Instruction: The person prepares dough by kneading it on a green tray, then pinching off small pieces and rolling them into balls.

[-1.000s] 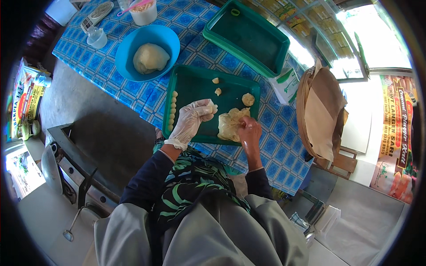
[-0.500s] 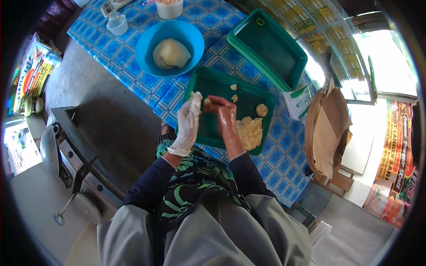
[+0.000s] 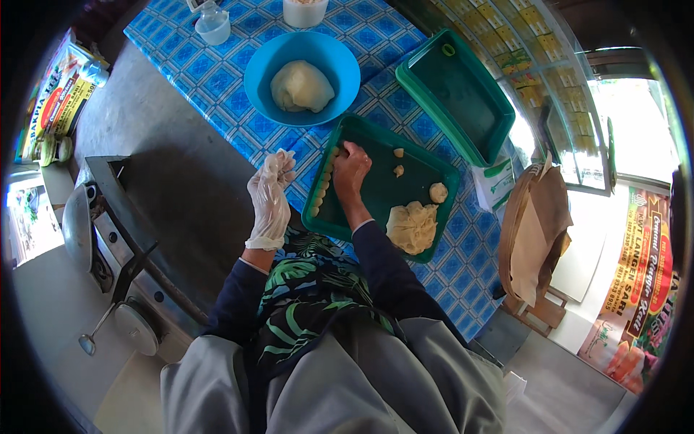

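Note:
My bare right hand (image 3: 352,173) reaches into a green tray (image 3: 376,134), its fingers bent together at the far end of a row of small pale dough balls (image 3: 322,189) along the tray's left wall. Whatever its fingertips hold is hidden. My left hand (image 3: 270,206), in a clear disposable glove, is raised just left of the tray with curled fingers; I cannot make out what lies in them. On the tray's right side lie a flattened dough lump (image 3: 412,226), a round dough ball (image 3: 438,192) and two small dough bits (image 3: 398,171).
Beyond the tray a blue bowl (image 3: 253,94) holds a big white dough mass (image 3: 302,87). Another green tray (image 3: 463,101) stands to the right, near a glass case and a round woven tray (image 3: 520,231). A stove (image 3: 137,253) with a wok is at the left.
My hands have parted. The right has moved down to the tray's left wall, and the left has drawn back off the tray. The row of dough balls has come into sight.

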`<state>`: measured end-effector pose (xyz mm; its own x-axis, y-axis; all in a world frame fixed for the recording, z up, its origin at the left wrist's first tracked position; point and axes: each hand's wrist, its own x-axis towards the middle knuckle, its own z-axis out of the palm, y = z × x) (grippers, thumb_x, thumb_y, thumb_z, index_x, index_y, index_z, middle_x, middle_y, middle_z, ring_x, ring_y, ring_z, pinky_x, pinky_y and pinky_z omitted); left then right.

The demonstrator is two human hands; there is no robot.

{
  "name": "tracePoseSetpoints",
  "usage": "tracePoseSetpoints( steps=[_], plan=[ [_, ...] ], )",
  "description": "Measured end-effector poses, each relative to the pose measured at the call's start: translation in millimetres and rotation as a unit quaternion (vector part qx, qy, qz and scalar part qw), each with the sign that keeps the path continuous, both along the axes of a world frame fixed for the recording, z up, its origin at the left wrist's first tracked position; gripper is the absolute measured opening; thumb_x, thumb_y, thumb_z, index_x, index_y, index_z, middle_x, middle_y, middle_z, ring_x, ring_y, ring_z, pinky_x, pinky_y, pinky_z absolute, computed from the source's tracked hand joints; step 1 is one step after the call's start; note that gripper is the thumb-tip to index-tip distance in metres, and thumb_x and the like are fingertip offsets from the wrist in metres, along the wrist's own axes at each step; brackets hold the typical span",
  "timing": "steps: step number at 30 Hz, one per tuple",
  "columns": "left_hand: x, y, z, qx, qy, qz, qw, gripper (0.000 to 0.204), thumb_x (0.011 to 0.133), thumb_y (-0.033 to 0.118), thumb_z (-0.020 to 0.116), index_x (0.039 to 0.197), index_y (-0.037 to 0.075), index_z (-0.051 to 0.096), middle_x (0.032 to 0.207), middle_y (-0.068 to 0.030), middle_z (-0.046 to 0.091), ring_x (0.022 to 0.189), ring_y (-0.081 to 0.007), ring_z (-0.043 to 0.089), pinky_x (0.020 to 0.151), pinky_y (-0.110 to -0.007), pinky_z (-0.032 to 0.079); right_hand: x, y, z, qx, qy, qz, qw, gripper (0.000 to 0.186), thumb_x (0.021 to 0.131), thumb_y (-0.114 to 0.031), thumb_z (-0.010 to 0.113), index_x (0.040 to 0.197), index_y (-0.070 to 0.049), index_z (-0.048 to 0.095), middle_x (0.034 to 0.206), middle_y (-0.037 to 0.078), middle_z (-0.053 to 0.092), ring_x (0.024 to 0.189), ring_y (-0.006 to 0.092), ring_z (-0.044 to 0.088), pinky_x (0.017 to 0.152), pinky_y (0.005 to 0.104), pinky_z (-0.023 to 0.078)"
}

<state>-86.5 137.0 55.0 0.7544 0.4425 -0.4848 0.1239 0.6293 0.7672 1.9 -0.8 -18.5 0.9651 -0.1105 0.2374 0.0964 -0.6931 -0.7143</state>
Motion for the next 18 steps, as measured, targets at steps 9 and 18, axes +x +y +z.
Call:
tracePoseSetpoints(
  steps=[9,18],
  plan=[
    [13.4,-27.5,26.8,-0.038,-0.008,-0.082,0.996,0.035,0.094,0.033,0.065,0.108,0.001,0.069,0.099,-0.0077,0.069,0.083,-0.0139,0.065,0.072,-0.027,0.051,-11.7,-100.5,40.1,0.108,0.174,0.064,0.977,0.03,0.081,-0.003,0.057,0.108,0.0,0.07,0.098,0.018,0.071,0.095,0.0317,0.067,0.085,0.0368,0.052],
    [-9.6,-156.5,7.1,-0.223,0.032,-0.454,0.862,0.038,0.096,0.032,0.062,0.113,-0.002,0.062,0.1,-0.0135,0.068,0.087,-0.0229,0.069,0.076,-0.035,0.059,-42.6,-261.6,48.0,-0.207,0.176,0.387,0.881,0.05,0.072,0.011,0.057,0.118,-0.008,0.067,0.121,0.012,0.065,0.118,0.0313,0.057,0.108,0.0408,0.041]
  ],
)
